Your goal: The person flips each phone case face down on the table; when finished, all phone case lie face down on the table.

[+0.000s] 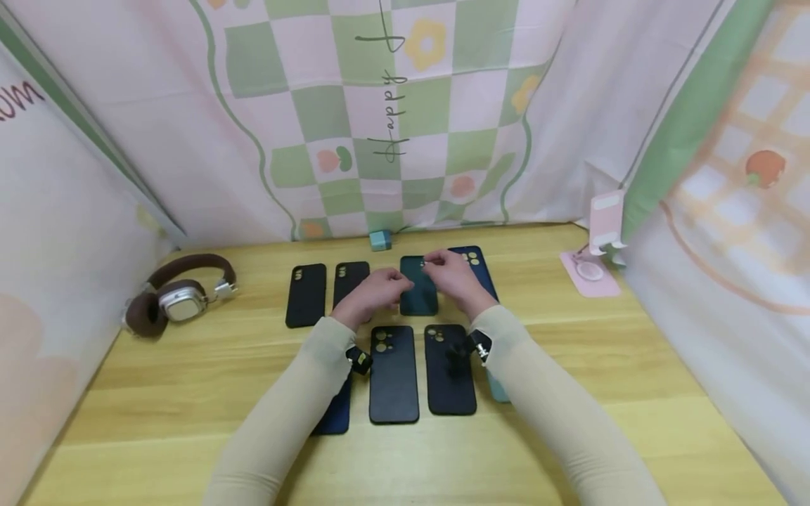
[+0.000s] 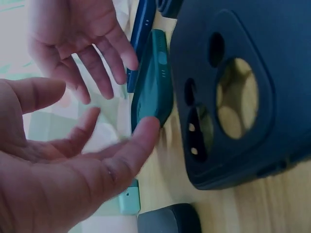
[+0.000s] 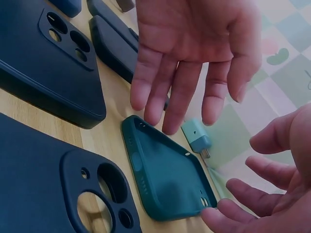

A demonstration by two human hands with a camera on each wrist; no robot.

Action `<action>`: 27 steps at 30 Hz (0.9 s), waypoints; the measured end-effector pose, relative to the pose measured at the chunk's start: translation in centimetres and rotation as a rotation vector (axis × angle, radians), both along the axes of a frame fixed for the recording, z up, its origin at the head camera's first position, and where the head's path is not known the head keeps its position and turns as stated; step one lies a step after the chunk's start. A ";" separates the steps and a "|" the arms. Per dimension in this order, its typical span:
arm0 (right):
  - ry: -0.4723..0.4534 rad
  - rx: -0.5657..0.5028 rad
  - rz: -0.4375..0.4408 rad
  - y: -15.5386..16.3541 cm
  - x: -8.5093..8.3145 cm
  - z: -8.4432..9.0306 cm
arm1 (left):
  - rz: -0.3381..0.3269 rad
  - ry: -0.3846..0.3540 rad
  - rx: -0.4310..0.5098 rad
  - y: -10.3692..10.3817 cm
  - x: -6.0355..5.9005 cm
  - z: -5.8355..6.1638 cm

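A dark green phone case [image 1: 418, 299] lies on the table, its hollow inside facing up in the right wrist view. Both hands hover around it, holding nothing. My left hand [image 1: 378, 289] is at its left side with fingers loosely bent and apart. At its far right edge is my right hand [image 1: 454, 277], also with relaxed, spread fingers. In the right wrist view a right fingertip overlaps the case's corner; whether it touches, I cannot tell. A black phone case [image 1: 351, 275] lies partly under the left hand. Beside the right hand is a blue phone case [image 1: 484, 273], partly covered.
Nearer me lie two dark phone cases [image 1: 394, 376] [image 1: 451, 372], a blue one [image 1: 335, 414] and a partly hidden teal one [image 1: 498, 388]. Another black case [image 1: 306, 295] and headphones [image 1: 183, 295] are left. A small blue charger [image 1: 380, 240] sits behind; a pink phone stand [image 1: 591, 274] stands right.
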State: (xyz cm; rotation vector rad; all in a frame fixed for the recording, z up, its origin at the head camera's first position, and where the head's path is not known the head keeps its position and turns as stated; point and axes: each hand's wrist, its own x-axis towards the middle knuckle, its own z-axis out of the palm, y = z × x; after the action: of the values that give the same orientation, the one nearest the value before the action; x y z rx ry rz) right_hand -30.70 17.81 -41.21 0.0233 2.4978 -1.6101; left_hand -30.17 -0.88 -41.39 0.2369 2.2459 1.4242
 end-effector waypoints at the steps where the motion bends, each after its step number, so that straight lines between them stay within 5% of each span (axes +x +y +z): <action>1: -0.003 0.005 0.005 -0.1 0.0 0.0 | 0.011 -0.006 0.002 0.0 0.0 0.0; 13: 0.014 0.043 0.016 -0.6 -1.1 -0.9 | 0.000 -0.045 0.038 0.3 0.4 -0.2; 17: 0.044 0.076 0.018 -1.0 -1.5 -0.8 | 0.015 0.022 0.031 0.2 0.6 -0.4; 23: 0.014 -0.005 -0.008 -1.5 -1.6 -0.4 | 0.143 0.175 0.070 -0.2 0.9 -0.8; 27: 0.028 -0.047 0.000 -1.7 -1.7 -0.5 | 0.171 0.190 0.134 -0.3 1.2 -0.7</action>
State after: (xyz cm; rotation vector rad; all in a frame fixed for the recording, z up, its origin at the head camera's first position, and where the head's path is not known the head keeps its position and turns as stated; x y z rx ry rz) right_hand -32.43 16.09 -41.73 -0.0060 2.4791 -1.6803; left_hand -28.98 -1.14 -42.11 0.2369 2.3723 1.7094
